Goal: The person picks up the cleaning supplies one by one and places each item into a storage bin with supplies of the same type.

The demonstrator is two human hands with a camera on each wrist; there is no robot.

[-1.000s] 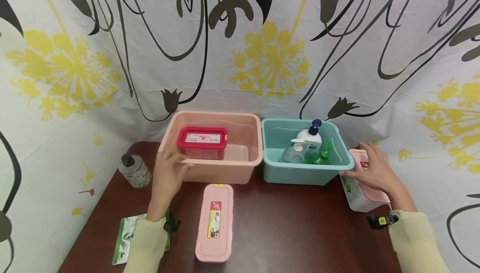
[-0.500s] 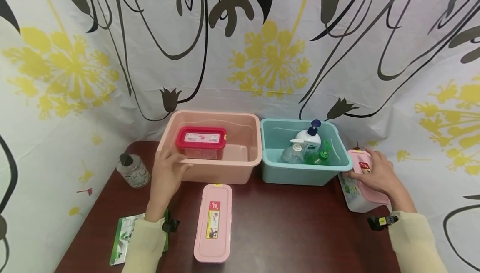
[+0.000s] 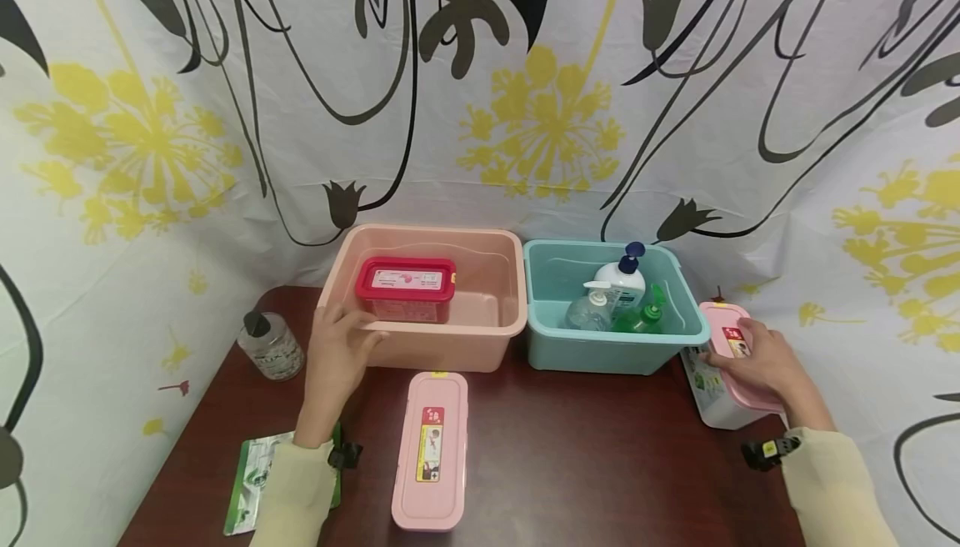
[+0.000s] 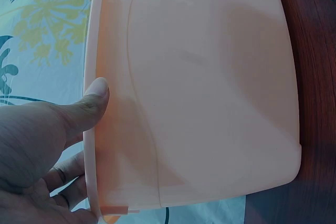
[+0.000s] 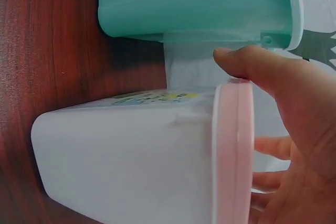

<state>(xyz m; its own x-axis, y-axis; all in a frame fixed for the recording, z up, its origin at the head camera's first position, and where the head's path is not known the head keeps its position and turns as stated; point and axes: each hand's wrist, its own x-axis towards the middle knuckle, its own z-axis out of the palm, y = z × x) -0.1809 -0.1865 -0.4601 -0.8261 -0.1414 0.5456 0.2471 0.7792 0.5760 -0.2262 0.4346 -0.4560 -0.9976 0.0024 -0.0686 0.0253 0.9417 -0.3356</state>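
My left hand (image 3: 337, 359) grips the front left part of the peach bin's (image 3: 431, 347) rim. The left wrist view shows the thumb (image 4: 97, 100) over one side of the rim and the fingers behind it. Inside that bin sits a clear box with a red lid (image 3: 405, 278). On the right, a white box (image 5: 131, 156) with a pink lid (image 5: 233, 156) stands on the table beside the teal bin (image 3: 607, 351). My right hand (image 3: 768, 368) holds this box across its lid, thumb toward the teal bin and fingers over the other side; the fingertips are partly hidden.
The teal bin holds a white pump bottle (image 3: 622, 284), a clear one (image 3: 588, 313) and a green one (image 3: 637, 320). A pink-lidded box (image 3: 430, 451) lies front centre. At left are a clear bottle (image 3: 276, 353) and a green-white packet (image 3: 246, 484).
My right hand's spread fingers have come down onto the pink lid, and the thumb has drawn in toward its edge. The left hand stays on the peach bin's rim.
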